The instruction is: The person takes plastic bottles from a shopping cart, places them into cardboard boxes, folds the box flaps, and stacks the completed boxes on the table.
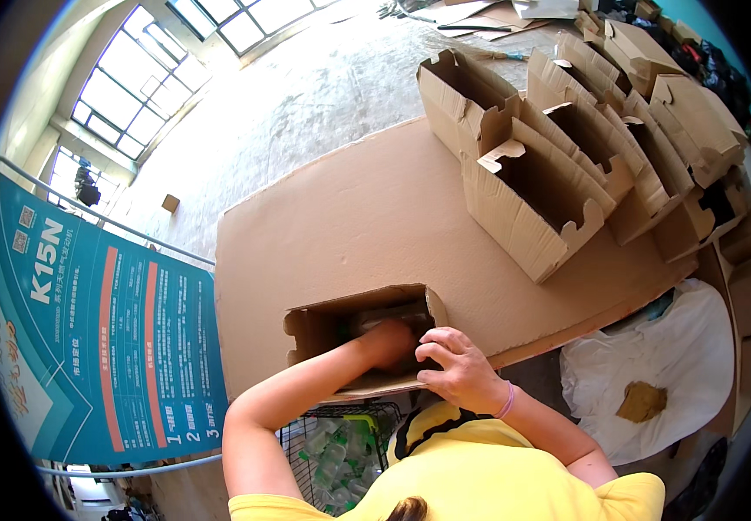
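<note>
An open brown cardboard box point(306, 340) stands at the near edge of the cardboard-topped table. My left hand point(388, 344) reaches down inside it, and its fingers are hidden by the box's depth and shadow. Something clear, perhaps plastic, shows faintly beside that hand; I cannot make out what it is. My right hand point(461, 372), with a pink band at the wrist, is closed with curled fingers on the box's right-hand rim. Below the table edge, close to my body, a black wire basket point(299, 445) holds several clear plastic bottles point(332, 460) with green parts.
Several open cardboard boxes point(514, 213) stand grouped on the table's point(332, 230) right side. A teal banner point(124, 330) on a metal frame borders the left. White sheeting point(592, 382) with a brown patch lies at the lower right. Flattened cardboard point(488, 16) is on the far floor.
</note>
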The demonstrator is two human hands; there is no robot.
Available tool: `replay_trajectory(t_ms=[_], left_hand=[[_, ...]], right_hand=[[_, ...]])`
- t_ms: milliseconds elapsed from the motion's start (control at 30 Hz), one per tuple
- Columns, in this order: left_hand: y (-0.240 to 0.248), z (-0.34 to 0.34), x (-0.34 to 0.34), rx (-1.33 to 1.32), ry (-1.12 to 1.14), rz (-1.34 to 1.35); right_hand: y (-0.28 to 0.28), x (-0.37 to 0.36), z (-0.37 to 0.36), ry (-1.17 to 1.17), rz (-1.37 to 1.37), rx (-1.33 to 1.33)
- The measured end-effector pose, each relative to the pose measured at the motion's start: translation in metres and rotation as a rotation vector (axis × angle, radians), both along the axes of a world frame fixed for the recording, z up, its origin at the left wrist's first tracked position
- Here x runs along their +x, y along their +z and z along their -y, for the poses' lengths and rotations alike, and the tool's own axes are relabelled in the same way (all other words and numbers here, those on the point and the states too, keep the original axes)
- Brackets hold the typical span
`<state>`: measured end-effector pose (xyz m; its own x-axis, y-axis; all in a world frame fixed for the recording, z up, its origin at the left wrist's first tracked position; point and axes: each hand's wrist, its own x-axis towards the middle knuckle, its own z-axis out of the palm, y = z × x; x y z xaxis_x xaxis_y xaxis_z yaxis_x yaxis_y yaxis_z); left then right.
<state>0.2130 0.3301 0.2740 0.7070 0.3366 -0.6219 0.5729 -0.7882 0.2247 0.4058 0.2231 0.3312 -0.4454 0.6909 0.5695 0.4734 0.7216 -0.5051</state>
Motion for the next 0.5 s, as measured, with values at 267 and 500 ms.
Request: replay_trajectory(t_ms=[267,500], left_hand=[[-0.005,0.007,-0.013,0.018,-0.199,0.109],[-0.003,0.014,-0.003,-0.049,0.055,0.015]], right_hand=[[0.000,0.001,-0.004,0.071,-0.020,-0.011],[0.004,0.004,-0.003,0.084,0.017,-0.032]])
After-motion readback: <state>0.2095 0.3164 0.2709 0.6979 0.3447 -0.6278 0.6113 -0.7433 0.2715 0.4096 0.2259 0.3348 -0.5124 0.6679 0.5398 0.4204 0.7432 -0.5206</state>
